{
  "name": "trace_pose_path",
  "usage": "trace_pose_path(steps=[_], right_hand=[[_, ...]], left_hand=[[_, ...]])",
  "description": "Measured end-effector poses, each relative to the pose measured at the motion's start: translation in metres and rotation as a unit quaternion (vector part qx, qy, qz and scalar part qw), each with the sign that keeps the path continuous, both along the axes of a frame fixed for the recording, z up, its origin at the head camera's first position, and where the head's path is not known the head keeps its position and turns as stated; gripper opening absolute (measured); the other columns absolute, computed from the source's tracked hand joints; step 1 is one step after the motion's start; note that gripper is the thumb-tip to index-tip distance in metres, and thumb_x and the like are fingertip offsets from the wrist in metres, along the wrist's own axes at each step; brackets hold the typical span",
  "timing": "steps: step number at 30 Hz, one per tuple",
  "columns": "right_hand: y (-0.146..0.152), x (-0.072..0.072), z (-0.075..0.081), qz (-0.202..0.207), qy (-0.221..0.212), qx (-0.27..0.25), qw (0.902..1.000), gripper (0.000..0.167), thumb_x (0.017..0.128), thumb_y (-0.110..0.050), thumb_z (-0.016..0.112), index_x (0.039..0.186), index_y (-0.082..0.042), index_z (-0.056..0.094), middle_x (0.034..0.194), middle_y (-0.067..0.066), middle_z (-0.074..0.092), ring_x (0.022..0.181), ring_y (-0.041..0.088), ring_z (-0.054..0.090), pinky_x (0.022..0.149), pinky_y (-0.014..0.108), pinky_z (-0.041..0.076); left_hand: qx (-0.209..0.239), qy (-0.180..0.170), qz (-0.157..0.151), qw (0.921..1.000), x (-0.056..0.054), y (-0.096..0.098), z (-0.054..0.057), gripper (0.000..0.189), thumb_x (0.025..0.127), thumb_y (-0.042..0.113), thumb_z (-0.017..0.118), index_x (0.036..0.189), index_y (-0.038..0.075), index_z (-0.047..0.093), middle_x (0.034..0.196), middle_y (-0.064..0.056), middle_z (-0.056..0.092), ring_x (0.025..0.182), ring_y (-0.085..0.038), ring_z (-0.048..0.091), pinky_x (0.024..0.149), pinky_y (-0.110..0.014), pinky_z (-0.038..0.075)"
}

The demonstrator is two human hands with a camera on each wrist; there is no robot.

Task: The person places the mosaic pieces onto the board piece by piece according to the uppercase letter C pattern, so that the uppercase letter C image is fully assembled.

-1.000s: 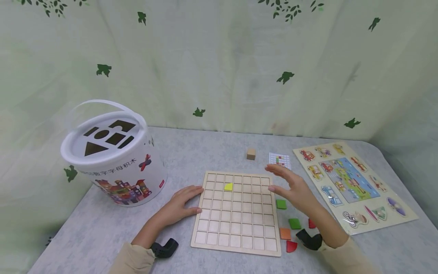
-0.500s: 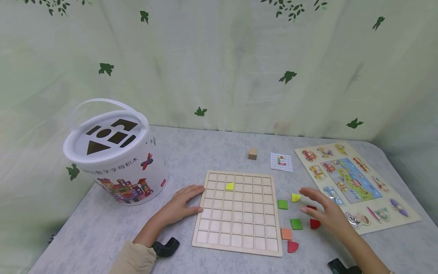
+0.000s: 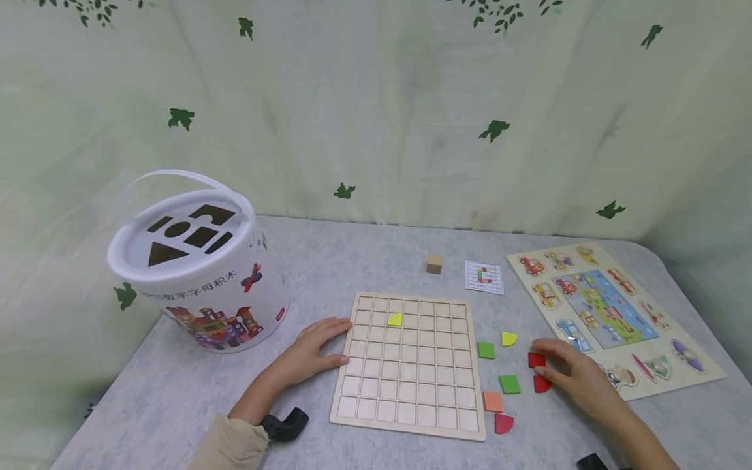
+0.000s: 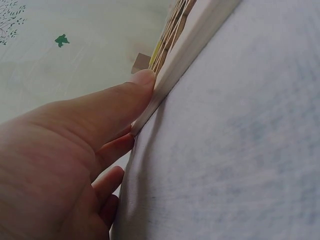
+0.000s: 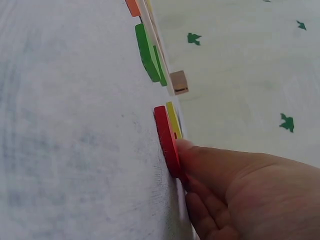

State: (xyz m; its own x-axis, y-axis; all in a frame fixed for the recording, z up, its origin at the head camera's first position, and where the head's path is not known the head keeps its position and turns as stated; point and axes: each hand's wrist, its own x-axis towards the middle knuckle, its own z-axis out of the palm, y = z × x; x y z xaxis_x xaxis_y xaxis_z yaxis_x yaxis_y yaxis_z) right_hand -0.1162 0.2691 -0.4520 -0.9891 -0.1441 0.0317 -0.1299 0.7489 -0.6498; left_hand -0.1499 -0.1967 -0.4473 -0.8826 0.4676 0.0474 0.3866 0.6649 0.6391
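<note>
My left hand (image 3: 311, 349) rests at the left edge of a light wooden grid board (image 3: 376, 427), fingers fairly straight; in the left wrist view the thumb (image 4: 120, 102) touches the board's rim. One yellow quarter-round tile (image 3: 395, 320) sits in an upper cell. To the right of the board, my right hand (image 3: 578, 378) pinches a red square tile (image 3: 536, 360) lying on the table, index finger at its far side and thumb at its near side. A red quarter-round tile (image 3: 542, 384) lies just below the thumb. The right wrist view shows the thumb (image 5: 200, 155) behind red pieces.
Green squares (image 3: 509, 384), an orange square (image 3: 492, 401), another red quarter-round (image 3: 503, 423) and a yellow one (image 3: 508, 339) lie between board and right hand. Behind are a wooden cube (image 3: 434, 264) and a pattern card (image 3: 484, 278). A vehicle puzzle (image 3: 675, 390) lies right, a white bucket (image 3: 235, 320) left.
My right hand has moved from above the board's right edge, rightward and down to the red square tile. The yellow quarter-round and pattern card it covered now show. My left hand has stayed put.
</note>
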Motion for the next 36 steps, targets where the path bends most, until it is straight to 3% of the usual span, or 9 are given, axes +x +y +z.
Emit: trace_pose_path(steps=[8, 12, 16, 19, 26, 29, 36], right_hand=[[-0.002, 0.001, 0.005, -0.003, 0.016, 0.021, 0.9996, 0.028, 0.079, -0.017, 0.069, 0.105, -0.008, 0.063, 0.11, 0.008, 0.055, 0.1, 0.024, 0.051, 0.083, 0.043, 0.044], [-0.006, 0.002, 0.011, -0.017, 0.008, 0.003, 0.9998, 0.032, 0.082, -0.024, 0.067, 0.109, -0.009, 0.061, 0.105, 0.006, 0.057, 0.092, 0.022, 0.055, 0.074, 0.031, 0.049], [-0.015, 0.004, 0.021, -0.017, 0.045, -0.013, 0.9988, 0.033, 0.083, -0.023, 0.066, 0.112, -0.009, 0.059, 0.105, 0.005, 0.059, 0.091, 0.019, 0.055, 0.07, 0.018, 0.047], [-0.026, 0.002, 0.028, -0.007, 0.082, -0.028, 0.9962, 0.033, 0.083, -0.02, 0.066, 0.113, -0.008, 0.06, 0.104, 0.004, 0.06, 0.092, 0.017, 0.054, 0.072, 0.018, 0.047], [-0.06, -0.014, 0.038, 0.034, 0.148, -0.066, 0.9862, 0.033, 0.083, -0.022, 0.065, 0.112, -0.008, 0.059, 0.103, -0.002, 0.06, 0.09, 0.011, 0.055, 0.073, 0.025, 0.049], [-0.082, -0.023, 0.05, 0.055, 0.157, -0.102, 0.9808, 0.031, 0.082, -0.017, 0.067, 0.11, -0.006, 0.06, 0.103, 0.002, 0.061, 0.09, 0.015, 0.056, 0.073, 0.032, 0.049], [-0.129, -0.047, 0.059, 0.092, 0.162, -0.172, 0.9674, 0.027, 0.081, -0.013, 0.067, 0.107, -0.005, 0.062, 0.1, 0.002, 0.062, 0.087, 0.014, 0.056, 0.073, 0.026, 0.049]], left_hand=[[0.0, 0.007, -0.002, 1.0, 0.0, 0.0, -0.001, 0.064, 0.08, 0.036, 0.067, 0.134, 0.011, 0.044, 0.137, -0.007, 0.04, 0.128, -0.03, 0.027, 0.1, -0.054, 0.017], [-0.001, 0.012, -0.005, 0.9999, -0.001, 0.0, -0.001, 0.064, 0.08, 0.037, 0.065, 0.135, 0.011, 0.044, 0.137, -0.007, 0.04, 0.128, -0.031, 0.027, 0.1, -0.055, 0.017], [-0.002, 0.01, -0.006, 0.9999, -0.002, 0.001, -0.001, 0.065, 0.081, 0.038, 0.065, 0.135, 0.011, 0.043, 0.137, -0.006, 0.039, 0.129, -0.03, 0.026, 0.1, -0.055, 0.017], [-0.004, 0.011, -0.007, 0.9999, -0.002, 0.0, 0.0, 0.065, 0.081, 0.038, 0.065, 0.135, 0.011, 0.043, 0.138, -0.006, 0.039, 0.129, -0.03, 0.025, 0.1, -0.055, 0.017], [0.0, 0.012, -0.006, 0.9999, -0.002, -0.001, -0.002, 0.065, 0.08, 0.038, 0.065, 0.135, 0.012, 0.043, 0.138, -0.006, 0.039, 0.129, -0.03, 0.026, 0.101, -0.054, 0.016], [0.0, 0.009, -0.004, 1.0, -0.001, -0.002, -0.003, 0.065, 0.08, 0.039, 0.065, 0.135, 0.012, 0.043, 0.138, -0.005, 0.039, 0.129, -0.029, 0.026, 0.101, -0.054, 0.016], [0.004, -0.001, 0.002, 1.0, -0.001, -0.002, -0.003, 0.065, 0.079, 0.038, 0.066, 0.135, 0.013, 0.043, 0.138, -0.003, 0.038, 0.13, -0.027, 0.024, 0.102, -0.053, 0.016]])
